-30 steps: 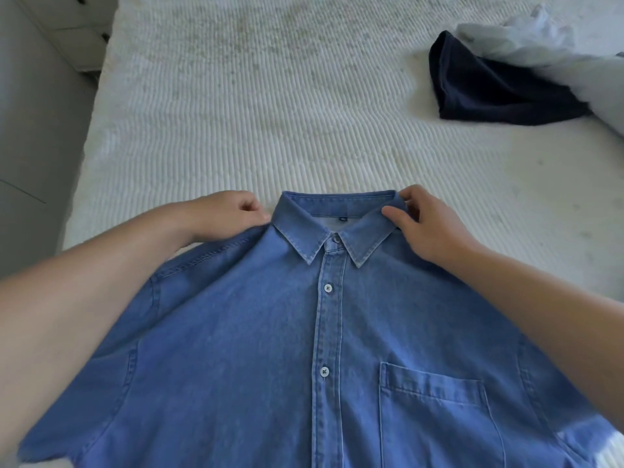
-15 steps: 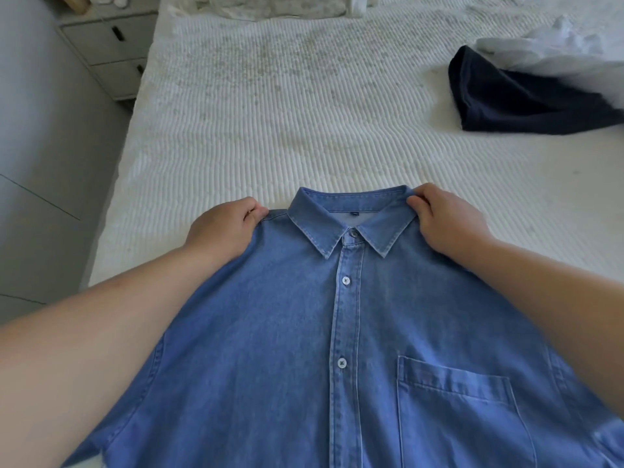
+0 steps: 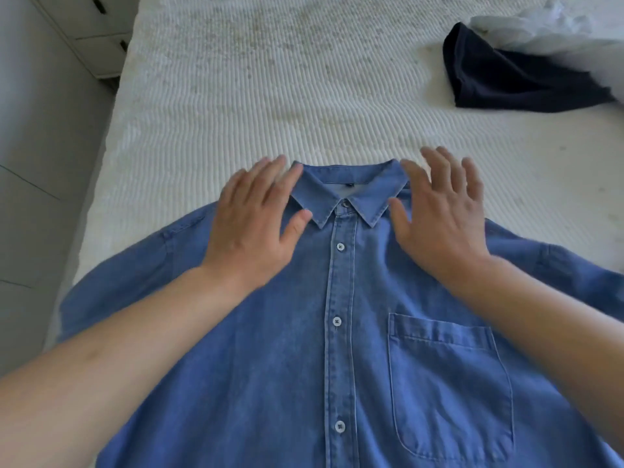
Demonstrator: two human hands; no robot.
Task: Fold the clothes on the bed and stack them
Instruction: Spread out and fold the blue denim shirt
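Note:
A blue denim shirt (image 3: 287, 349) lies face up and buttoned on the white ribbed bed (image 3: 270, 96), collar pointing away from me, chest pocket at the right. My left hand (image 3: 256, 221) is spread flat over the shirt's left shoulder beside the collar. My right hand (image 3: 439, 214) is spread the same way over the right shoulder, fingers straight and slightly blurred. Neither hand holds any fabric. A dark navy garment (image 3: 513, 79) lies crumpled at the far right of the bed, with a white garment (image 3: 553, 25) bunched behind it.
The bed's left edge runs along a grey floor (image 3: 33, 163). A white bedside drawer unit (image 3: 91, 32) stands at the top left. Bare bed surface stretches beyond the collar up to the navy garment.
Both hands have let go of the shirt's shoulders beside the collar and now lie open and flat with fingers spread. The shirt rests flat on the bed.

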